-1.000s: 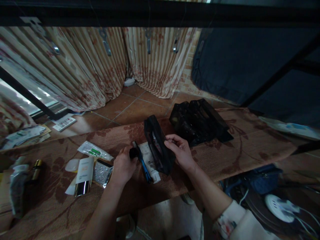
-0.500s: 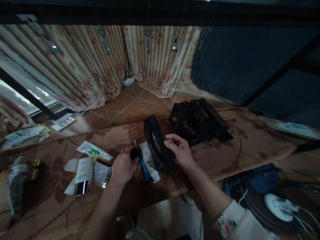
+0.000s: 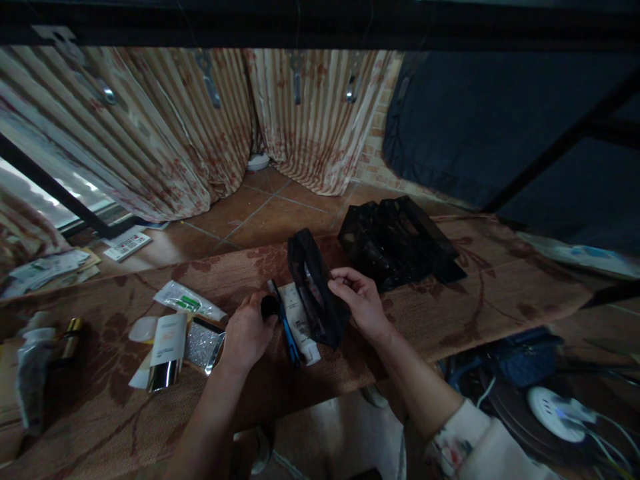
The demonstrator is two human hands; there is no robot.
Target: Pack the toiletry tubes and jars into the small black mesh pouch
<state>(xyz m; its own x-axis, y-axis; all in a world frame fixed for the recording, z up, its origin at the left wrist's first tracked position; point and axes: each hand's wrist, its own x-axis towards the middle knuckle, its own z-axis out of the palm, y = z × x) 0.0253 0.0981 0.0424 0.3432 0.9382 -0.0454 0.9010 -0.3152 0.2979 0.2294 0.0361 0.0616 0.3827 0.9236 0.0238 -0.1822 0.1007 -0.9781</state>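
My right hand (image 3: pixel 361 301) pinches the near side of a black mesh pouch (image 3: pixel 314 287), which lies slanted on the cloth. My left hand (image 3: pixel 250 330) is wrapped round a small dark object with a round black end (image 3: pixel 270 306); its kind I cannot make out. Between the hands, a blue and black toothbrush (image 3: pixel 289 330) lies beside a white tube (image 3: pixel 299 319), which the pouch partly overlaps. Left of my left hand are a glittery silver case (image 3: pixel 204 343), a white tube with green print (image 3: pixel 189 301) and a white tube with a shiny cap (image 3: pixel 169 340).
A brown patterned cloth (image 3: pixel 505 280) covers the long bench. More black mesh bags (image 3: pixel 397 240) are heaped at the back right. A clear bottle (image 3: pixel 36 373) and a gold-capped vial (image 3: pixel 73 333) stand far left. A white power socket (image 3: pixel 555 413) sits lower right, beside a blue bag (image 3: pixel 527 357).
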